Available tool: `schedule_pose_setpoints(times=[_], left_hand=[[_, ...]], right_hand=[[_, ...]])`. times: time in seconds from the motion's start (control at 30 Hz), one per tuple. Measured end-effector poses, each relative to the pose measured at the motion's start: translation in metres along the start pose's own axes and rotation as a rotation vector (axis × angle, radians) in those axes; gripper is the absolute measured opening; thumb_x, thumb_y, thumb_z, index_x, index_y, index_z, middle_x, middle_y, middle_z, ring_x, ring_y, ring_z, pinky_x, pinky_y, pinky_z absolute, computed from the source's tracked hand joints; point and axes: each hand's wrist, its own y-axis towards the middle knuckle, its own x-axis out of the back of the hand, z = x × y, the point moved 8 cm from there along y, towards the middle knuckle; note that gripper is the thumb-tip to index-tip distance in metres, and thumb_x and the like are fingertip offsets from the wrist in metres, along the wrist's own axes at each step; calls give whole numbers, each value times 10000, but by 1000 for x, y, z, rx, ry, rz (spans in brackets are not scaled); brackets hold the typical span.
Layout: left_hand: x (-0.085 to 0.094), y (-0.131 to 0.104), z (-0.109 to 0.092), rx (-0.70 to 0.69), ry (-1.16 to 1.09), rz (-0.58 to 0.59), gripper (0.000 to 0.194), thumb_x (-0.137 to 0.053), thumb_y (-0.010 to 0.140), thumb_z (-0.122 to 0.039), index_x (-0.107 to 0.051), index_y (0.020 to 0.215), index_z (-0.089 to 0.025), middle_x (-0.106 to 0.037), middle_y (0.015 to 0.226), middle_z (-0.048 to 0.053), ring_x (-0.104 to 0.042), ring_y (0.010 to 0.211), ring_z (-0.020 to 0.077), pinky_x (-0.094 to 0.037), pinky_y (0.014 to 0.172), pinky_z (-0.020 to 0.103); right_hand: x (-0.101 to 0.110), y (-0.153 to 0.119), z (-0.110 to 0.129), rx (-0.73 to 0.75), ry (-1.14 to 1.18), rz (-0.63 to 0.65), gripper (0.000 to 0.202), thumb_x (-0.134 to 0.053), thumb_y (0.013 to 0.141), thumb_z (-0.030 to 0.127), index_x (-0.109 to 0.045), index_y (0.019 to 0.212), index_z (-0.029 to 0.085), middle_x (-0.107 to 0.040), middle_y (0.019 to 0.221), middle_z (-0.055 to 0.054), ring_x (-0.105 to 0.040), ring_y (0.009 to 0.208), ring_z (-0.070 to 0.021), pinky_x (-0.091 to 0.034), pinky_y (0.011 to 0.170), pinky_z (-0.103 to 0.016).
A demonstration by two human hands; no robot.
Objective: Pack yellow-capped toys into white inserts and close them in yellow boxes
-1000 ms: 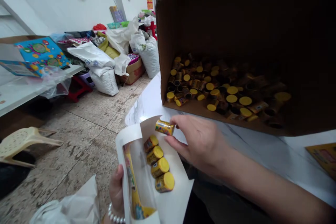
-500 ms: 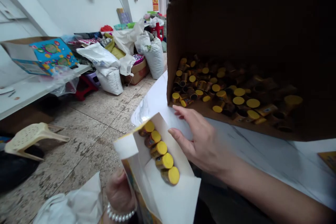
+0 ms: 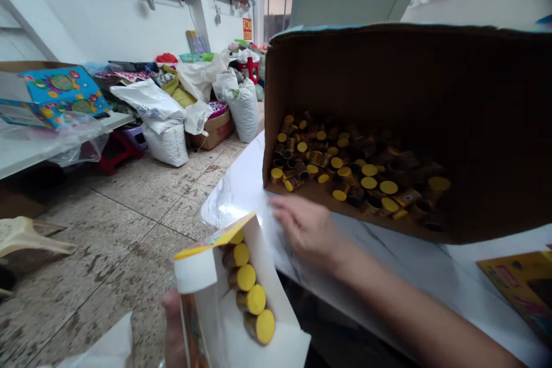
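My left hand (image 3: 173, 328), at the bottom and partly hidden, grips the side of a small white-lined open box (image 3: 276, 276). Inside that box, several yellow-capped little tubs (image 3: 256, 299) lie in a row. My right hand (image 3: 304, 227) is over the white marbled table, right of the small box, its fingers bent together and blurred; whether something is between them cannot be made out. Just beyond it, a large cardboard box (image 3: 388, 77) lies with its opening toward me, holding many loose yellow-capped tubs (image 3: 368, 183).
A flat yellow printed carton (image 3: 517, 287) lies on the marbled table (image 3: 366, 241) at right. At left are a side table (image 3: 26, 152) with a blue printed box (image 3: 60, 92), a cream stool (image 3: 26, 236) and white sacks (image 3: 166, 141) on the floor.
The view has shifted, bringing in the yellow carton at right. My right hand's fingers, spread before, are now drawn together. The small box sits lower and further left in view.
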Motion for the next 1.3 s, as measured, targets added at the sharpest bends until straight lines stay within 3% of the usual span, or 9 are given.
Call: schedule_pose_setpoints(times=[0.17, 0.4, 0.53, 0.63, 0.77, 0.87, 1.0, 1.13, 1.3], left_hand=[[-20, 11, -25, -65, 52, 99, 559, -520, 844, -707, -721, 1181, -308, -711, 1255, 53, -501, 1349, 335, -335, 1164, 514], [-59, 44, -32, -149, 180, 91, 572, -681, 794, -614, -655, 1278, -309, -677, 1312, 53, -469, 1373, 344, -315, 1176, 535], [-32, 42, -35, -186, 98, 61, 506, -622, 847, -602, -692, 1226, -273, -682, 1302, 49, -495, 1354, 326, -312, 1182, 518], [-12, 38, -38, -189, 20, 34, 548, -549, 887, -619, -654, 1279, -252, -652, 1345, 49, -515, 1339, 308, -306, 1188, 499], [-8, 32, -43, -192, -3, 37, 617, -463, 919, -642, -593, 1348, -219, -638, 1359, 97, -536, 1320, 306, -309, 1182, 506], [-7, 23, -50, -205, 34, -5, 594, -482, 915, -631, -608, 1328, -223, -657, 1335, 96, -523, 1332, 307, -300, 1186, 510], [6, 3, -62, -246, 125, -108, 595, -567, 856, -655, -643, 1282, -246, -677, 1306, 94, -489, 1358, 333, -307, 1177, 537], [13, -12, -76, -374, 209, -189, 533, -682, 806, -589, -670, 1249, -292, -718, 1241, 67, -524, 1326, 339, -361, 1158, 512], [7, -14, -88, -530, 201, -232, 535, -750, 756, -557, -667, 1245, -358, -771, 1112, 0, -575, 1278, 319, -395, 1146, 482]], right_hand=[[41, 33, -77, -167, -473, -174, 351, -469, 982, 395, -682, 1166, 184, -644, 1244, -130, -558, 1176, -284, -444, 992, -422], [21, 18, -109, -406, -749, 262, 269, -500, 920, 310, -664, 1043, 136, -714, 1018, -163, -676, 833, -291, -435, 626, -340], [32, 12, -104, -468, -771, 268, 291, -492, 899, 240, -614, 1134, 121, -724, 828, -143, -679, 703, -279, -395, 576, -325], [38, 18, -82, -352, -749, 124, 252, -451, 934, 250, -633, 1081, 156, -718, 1006, -142, -675, 858, -276, -423, 637, -330], [4, 21, -47, -16, -652, 232, 315, -490, 953, 259, -610, 1243, 235, -637, 1300, -80, -587, 1101, -276, -455, 754, -333], [-25, 17, -38, 96, -683, 393, 300, -453, 948, 146, -633, 1184, 192, -674, 1194, -102, -588, 1044, -263, -443, 788, -343], [-34, 17, -44, 67, -772, 448, 260, -478, 915, 162, -642, 1116, 147, -682, 935, -137, -597, 925, -298, -415, 734, -369], [-38, 9, -52, 16, -728, 534, 384, -522, 874, 203, -608, 1245, 246, -655, 1041, -135, -615, 902, -307, -391, 649, -343], [-13, 0, -16, -131, -151, 320, 248, -608, 799, 247, -568, 1041, 212, -676, 895, -26, -624, 717, -169, -438, 624, -267]])
